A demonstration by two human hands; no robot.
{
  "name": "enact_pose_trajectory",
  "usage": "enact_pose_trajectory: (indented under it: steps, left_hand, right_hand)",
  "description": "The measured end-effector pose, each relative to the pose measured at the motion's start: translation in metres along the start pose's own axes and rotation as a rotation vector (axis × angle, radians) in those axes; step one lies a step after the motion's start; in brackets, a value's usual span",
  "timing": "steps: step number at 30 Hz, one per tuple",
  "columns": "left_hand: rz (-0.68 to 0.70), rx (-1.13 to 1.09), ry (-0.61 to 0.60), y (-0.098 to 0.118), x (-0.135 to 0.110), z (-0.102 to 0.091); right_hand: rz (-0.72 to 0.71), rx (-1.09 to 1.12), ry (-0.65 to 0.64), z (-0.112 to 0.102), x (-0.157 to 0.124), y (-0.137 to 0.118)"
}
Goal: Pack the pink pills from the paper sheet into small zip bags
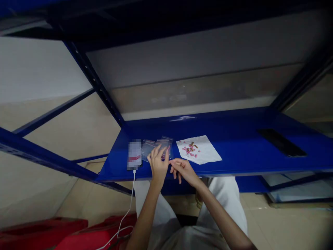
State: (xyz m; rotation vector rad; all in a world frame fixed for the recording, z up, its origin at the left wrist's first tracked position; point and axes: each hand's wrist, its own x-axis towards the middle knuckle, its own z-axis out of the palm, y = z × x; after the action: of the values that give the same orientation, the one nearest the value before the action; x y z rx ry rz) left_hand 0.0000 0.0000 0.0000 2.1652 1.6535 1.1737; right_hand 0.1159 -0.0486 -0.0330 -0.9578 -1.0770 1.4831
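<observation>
My left hand (159, 163) lies over several small clear zip bags (148, 147), its fingers stretched and apart. Small pink and dark bits show by its thumb and index finger, in or on a bag. My right hand (184, 171) is just to the right, at the shelf's front edge. Its thumb and index finger come together by my left thumb, and the other fingers hang loosely curled. Whatever is in that pinch is too small to make out. Beyond it, pink beads (187, 150) and several brownish-gold pieces (191, 145) lie on a white paper sheet (209, 154).
A phone (134, 154) with a white charging cable (133, 194) lies left of the bags. A dark flat device (282, 142) rests at the right of the blue shelf (234, 132). Blue uprights (96, 83) and an upper shelf frame the space. Red objects (99, 232) are at lower left.
</observation>
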Motion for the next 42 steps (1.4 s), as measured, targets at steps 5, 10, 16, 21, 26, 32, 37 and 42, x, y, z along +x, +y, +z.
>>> enact_pose_trajectory:
  steps: [5, 10, 16, 21, 26, 32, 37, 42]
  left_hand:
    - [-0.038, 0.214, -0.173, -0.019, 0.001, 0.009]
    - [-0.001, 0.272, -0.259, -0.026, -0.001, 0.009]
    - [-0.042, 0.211, -0.206, -0.023, -0.007, 0.010]
    - [-0.069, 0.118, -0.145, -0.024, -0.005, 0.006]
    - [-0.211, -0.368, 0.027, -0.027, -0.005, -0.003]
    - [-0.475, -0.907, -0.017, -0.018, -0.013, -0.020]
    - [-0.337, -0.718, 0.179, -0.026, -0.008, -0.046]
    - [-0.013, -0.049, 0.248, -0.067, 0.010, -0.065]
  right_hand:
    - [-0.004, -0.005, 0.005, 0.000, 0.000, -0.001]
    - [0.019, 0.007, 0.003, 0.000, 0.001, -0.002]
    - [0.017, 0.006, 0.004, 0.000, 0.000, -0.002]
    - [0.027, -0.004, 0.009, 0.000, -0.001, -0.004]
    - [0.017, 0.006, 0.016, 0.002, 0.000, -0.004]
    - [-0.024, 0.035, 0.088, 0.005, 0.000, -0.004]
    - [-0.017, 0.049, 0.072, 0.004, 0.000, -0.004]
    - [0.003, 0.034, 0.058, 0.002, 0.000, -0.003]
